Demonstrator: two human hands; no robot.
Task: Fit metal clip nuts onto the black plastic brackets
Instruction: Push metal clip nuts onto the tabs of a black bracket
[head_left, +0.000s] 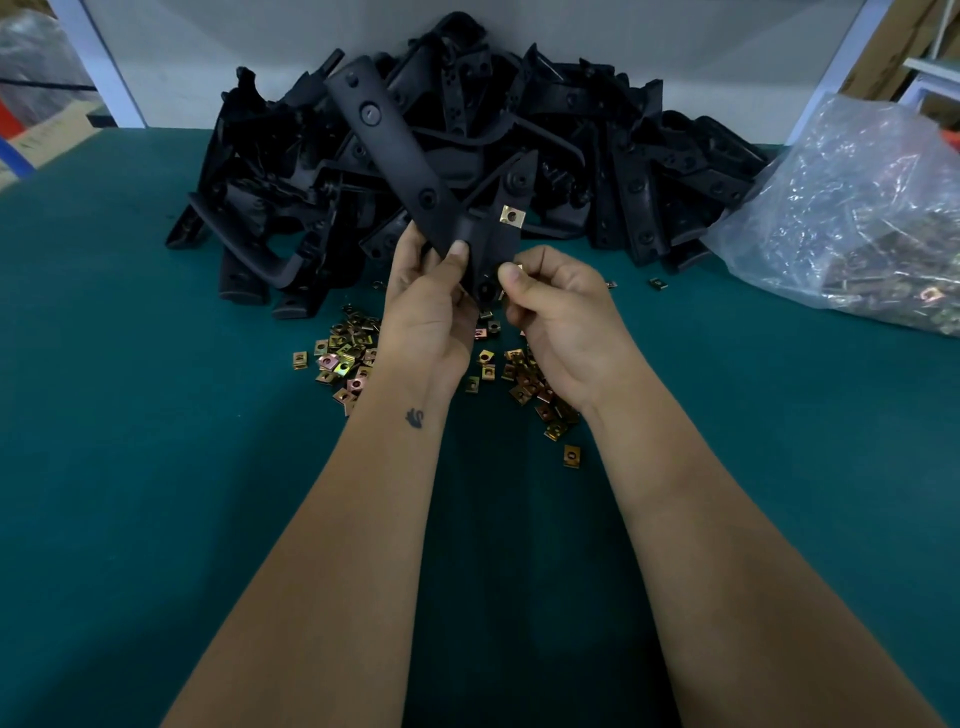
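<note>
**Hands fitting a clip nut to a black bracket over a green bench**

Green mat covers the workbench (156, 467), w/ a white panel behind it. At the back sits a big heap of black plastic brackets (597, 156), tangled together. Front of the heap, loose brass-coloured square metal clip nuts (343, 358) lie scattered on the mat, partly under the wrists. Far right, a crinkled clear plastic bag (852, 208) holds more metal pieces. Cardboard boxes show at far left; any print on them is too blurred to read. No readable labels on the parts.

Both bare forearms reach in from the bottom edge. Left hand (431, 306) is raised above the mat, fingers curled round the lower end of a long black plastic bracket w/ round holes (400, 156), thumb pressed flat on its face. The bracket tilts up and to the left, its top end in front of the heap. One gold clip nut already on the bracket (512, 215) sits on a tab on its right side. Left wrist carries a small dark tattoo (414, 418).

Right hand (556, 322) is just beside the left, fingers curled in, thumb and forefinger pinching a small gold clip nut (516, 267) against the bracket's lower right edge; the nut is mostly hidden.
</note>
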